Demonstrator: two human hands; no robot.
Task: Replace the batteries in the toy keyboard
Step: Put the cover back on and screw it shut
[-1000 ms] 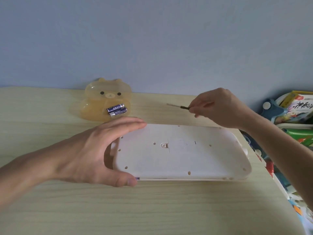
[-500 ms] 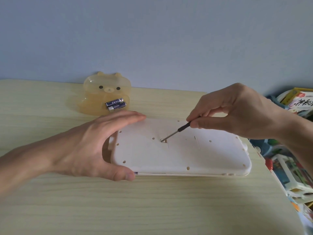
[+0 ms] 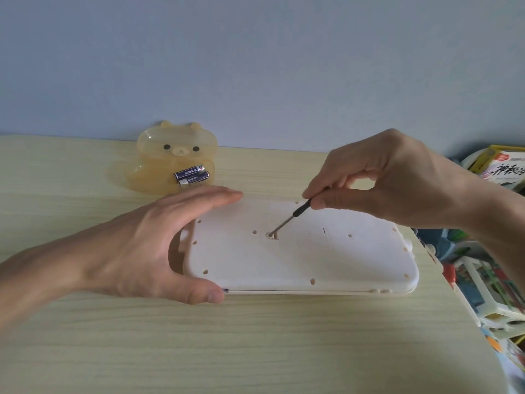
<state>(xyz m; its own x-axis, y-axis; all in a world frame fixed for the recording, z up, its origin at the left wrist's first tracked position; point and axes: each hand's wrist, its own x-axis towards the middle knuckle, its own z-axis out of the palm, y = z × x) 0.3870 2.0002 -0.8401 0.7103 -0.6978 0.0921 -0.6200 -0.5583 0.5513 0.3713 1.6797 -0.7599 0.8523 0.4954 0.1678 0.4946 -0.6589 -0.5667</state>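
Note:
The white toy keyboard (image 3: pixel 326 260) lies face down on the wooden table, its underside with several small holes facing up. My left hand (image 3: pixel 153 245) clamps its left end, fingers over the far edge and thumb on the near edge. My right hand (image 3: pixel 392 180) pinches a small black-handled screwdriver (image 3: pixel 287 220), slanted down to the left. Its tip rests in the screw recess (image 3: pixel 270 235) near the middle of the underside. Two dark blue batteries (image 3: pixel 191 174) lie inside a translucent yellow bear-shaped box (image 3: pixel 159 166) behind the keyboard.
The light wooden table (image 3: pixel 255 342) stretches toward me. A blue-grey wall rises right behind the bear box. Off the table's right edge lies a pile of colourful toys and boxes (image 3: pixel 488 268), including a printed package (image 3: pixel 502 169).
My right hand came from behind the keyboard and brought the screwdriver down, so its tip now rests in the screw recess. My left hand has kept its grip on the keyboard's left end.

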